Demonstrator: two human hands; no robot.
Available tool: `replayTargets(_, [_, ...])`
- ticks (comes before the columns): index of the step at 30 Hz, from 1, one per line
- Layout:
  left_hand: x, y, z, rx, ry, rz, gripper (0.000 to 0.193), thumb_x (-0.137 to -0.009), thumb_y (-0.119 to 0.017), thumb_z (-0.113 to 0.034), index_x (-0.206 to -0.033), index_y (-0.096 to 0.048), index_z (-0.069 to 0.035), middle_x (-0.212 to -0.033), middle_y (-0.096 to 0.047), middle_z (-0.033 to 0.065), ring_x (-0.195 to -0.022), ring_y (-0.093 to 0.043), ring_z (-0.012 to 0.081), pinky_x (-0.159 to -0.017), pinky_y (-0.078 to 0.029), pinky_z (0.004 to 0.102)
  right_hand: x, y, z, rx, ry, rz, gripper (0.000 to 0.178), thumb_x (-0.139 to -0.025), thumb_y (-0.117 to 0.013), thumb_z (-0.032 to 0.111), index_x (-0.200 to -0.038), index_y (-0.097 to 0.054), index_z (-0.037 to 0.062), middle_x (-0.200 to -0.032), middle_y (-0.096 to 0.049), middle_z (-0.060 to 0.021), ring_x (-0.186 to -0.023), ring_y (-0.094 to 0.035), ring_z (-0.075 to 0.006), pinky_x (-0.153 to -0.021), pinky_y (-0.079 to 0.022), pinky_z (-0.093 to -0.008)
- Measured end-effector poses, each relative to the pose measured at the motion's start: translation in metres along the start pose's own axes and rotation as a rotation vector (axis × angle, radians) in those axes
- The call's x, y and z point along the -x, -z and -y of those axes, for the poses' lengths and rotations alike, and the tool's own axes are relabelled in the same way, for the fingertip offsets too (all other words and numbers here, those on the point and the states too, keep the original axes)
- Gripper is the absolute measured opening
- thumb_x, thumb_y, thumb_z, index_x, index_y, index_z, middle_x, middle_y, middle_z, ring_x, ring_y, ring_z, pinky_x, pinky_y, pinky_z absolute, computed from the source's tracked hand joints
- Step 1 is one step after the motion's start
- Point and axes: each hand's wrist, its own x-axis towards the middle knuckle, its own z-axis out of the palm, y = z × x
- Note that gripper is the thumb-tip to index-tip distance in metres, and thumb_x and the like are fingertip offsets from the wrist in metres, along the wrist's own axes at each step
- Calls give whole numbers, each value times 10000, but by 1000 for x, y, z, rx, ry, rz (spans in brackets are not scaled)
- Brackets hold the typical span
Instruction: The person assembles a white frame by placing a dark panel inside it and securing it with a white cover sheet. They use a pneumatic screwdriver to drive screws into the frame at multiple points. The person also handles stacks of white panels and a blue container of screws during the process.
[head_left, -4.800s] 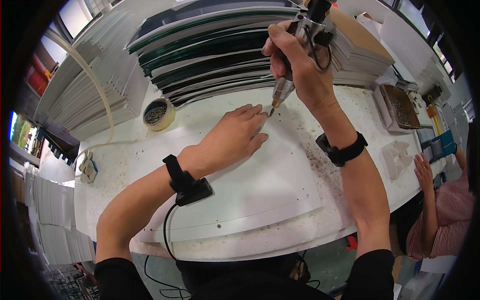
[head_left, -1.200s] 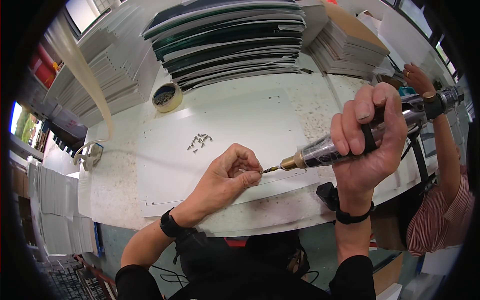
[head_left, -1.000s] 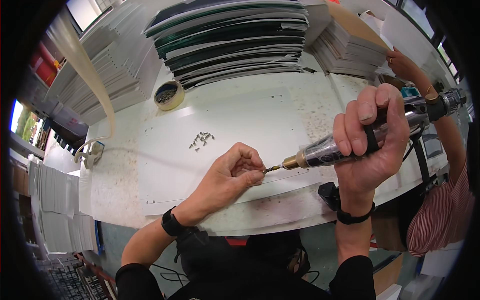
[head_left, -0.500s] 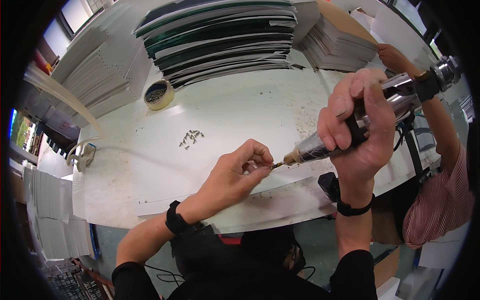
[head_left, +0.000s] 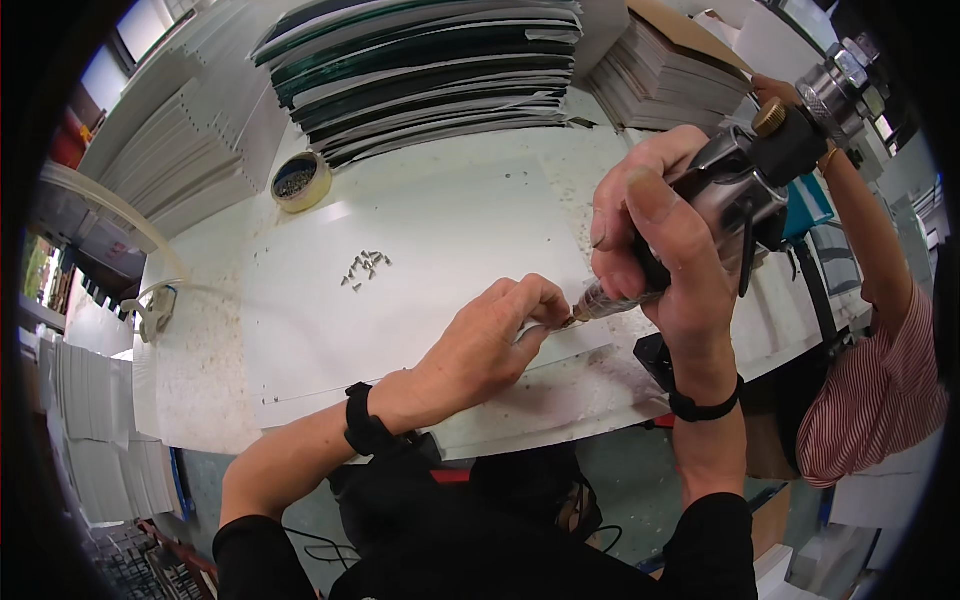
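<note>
My right hand (head_left: 665, 235) is wrapped round a silver air screwdriver (head_left: 715, 190), which slants down to the left. Its brass-coloured tip (head_left: 578, 316) meets the pinched fingertips of my left hand (head_left: 495, 340), near the front edge of a white panel (head_left: 400, 320). Whatever those fingertips hold at the bit is too small and covered to make out. Several small silver screws (head_left: 366, 266) lie loose on the panel, to the left of and beyond my left hand.
A round tub (head_left: 322, 190) of screws stands at the back left. Behind it rises a tall stack of dark green and white sheets (head_left: 420, 80). White board stacks (head_left: 180, 150) line the left, more boards (head_left: 660, 80) the back right. Another person's arm (head_left: 870, 230) reaches in at the right.
My left hand and the screwdriver's tip have moved right along the panel's front edge. The screwdriver's back end has swung up and toward the camera. My view has shifted slightly.
</note>
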Motion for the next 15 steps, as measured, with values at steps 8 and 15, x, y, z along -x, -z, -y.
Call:
replayTargets(8, [3,1,1,4,-44,27,303,-931,-611,0,-1217,-521,-48,-1151,-683,118,-1128,-601,322,-991,-499,428,3,3,-13,25,58,86,292,-1029,-617,246,-899,-461,36,-650,-540,-89,-431,-428,-88,-387,-353,-246])
replayTargets(15, [22,3,7,-563,-299,-30,661,-936,-732,-212,-1483,-425,-2,-1484,-516,199,-1416,-446,412,-1200,-355,507,-7,6,-18,-187,-74,138,207,-949,-721,187,-869,-604,37,-649,-608,-49,-492,-513,-73,-440,-394,-232])
